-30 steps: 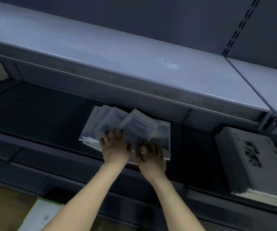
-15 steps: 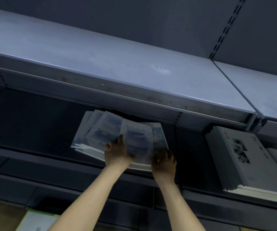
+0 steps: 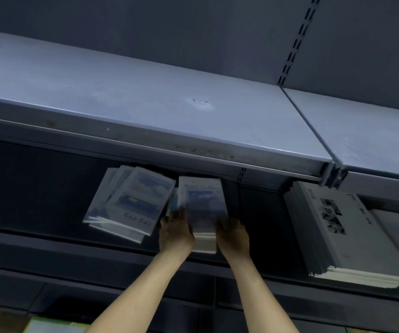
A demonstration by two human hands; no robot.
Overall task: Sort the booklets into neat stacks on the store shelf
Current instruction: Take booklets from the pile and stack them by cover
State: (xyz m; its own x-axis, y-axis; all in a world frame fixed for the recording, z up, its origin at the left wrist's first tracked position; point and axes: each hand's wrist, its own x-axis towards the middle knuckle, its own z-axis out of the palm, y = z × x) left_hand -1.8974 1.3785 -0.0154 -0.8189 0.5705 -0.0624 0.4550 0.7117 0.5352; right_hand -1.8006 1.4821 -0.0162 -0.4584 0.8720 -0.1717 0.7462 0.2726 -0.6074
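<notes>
Dim, bluish view looking up and forward at dark store shelving. Motion blur over the middle of the frame; fine print on covers mostly unreadable.

Centre of frame: a small stack of booklets point(image 3: 202, 205), squared up and standing almost straight toward the viewer, top cover pale with a blue sky-like picture and a blurred line of lettering near its far edge. Gripped from both sides at its near end: left hand point(image 3: 175, 233) curled around the left edge, right hand point(image 3: 233, 233) curled around the right edge. Fingertips lost in shadow and blur, so exact finger placement hard to tell. Whether the stack rests on the lower shelf point(image 3: 37, 193) or sits slightly lifted, impossible to say.

Just left of it: a loose, fanned pile of booklets point(image 3: 131, 203), skewed clockwise, edges misaligned, top cover pale blue with the words "fine Day" near its lower corner. Lower layers mostly hidden beneath the top one.

Right side of frame: a tall stack of larger grey booklets point(image 3: 337, 234) with dark printed marks, cut off by the right edge.

Upper half: a grey upper shelf point(image 3: 121, 92), its front lip hiding the back of the lower shelf. Bottom left corner: a pale object, cut off and unidentifiable.
</notes>
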